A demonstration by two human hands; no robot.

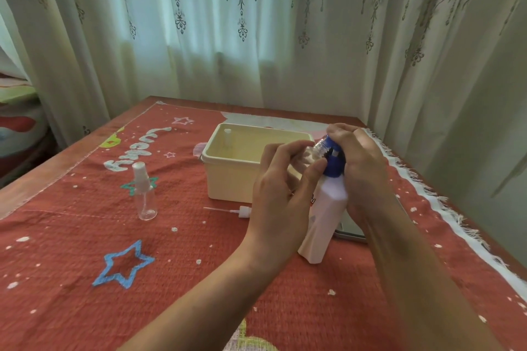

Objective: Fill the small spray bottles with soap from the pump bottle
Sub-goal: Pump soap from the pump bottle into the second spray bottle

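Note:
A white pump bottle (325, 216) with a blue pump head (334, 161) stands on the red cloth at centre right. My right hand (362, 168) covers and grips the blue head from the right. My left hand (282, 194) holds a small clear spray bottle (312, 152) tilted, its open neck against the pump's nozzle. A second small clear spray bottle (145, 194), capped with its white sprayer, stands upright to the left. A loose white sprayer top with its thin tube (238, 211) lies on the cloth in front of the box.
A cream plastic box (228, 179) sits open behind my hands, another white sprayer (227, 137) standing inside at its far left. A flat grey object (349, 229) lies beneath my right wrist. Curtains hang close behind the table; the cloth's fringed edge (422, 185) runs along the right.

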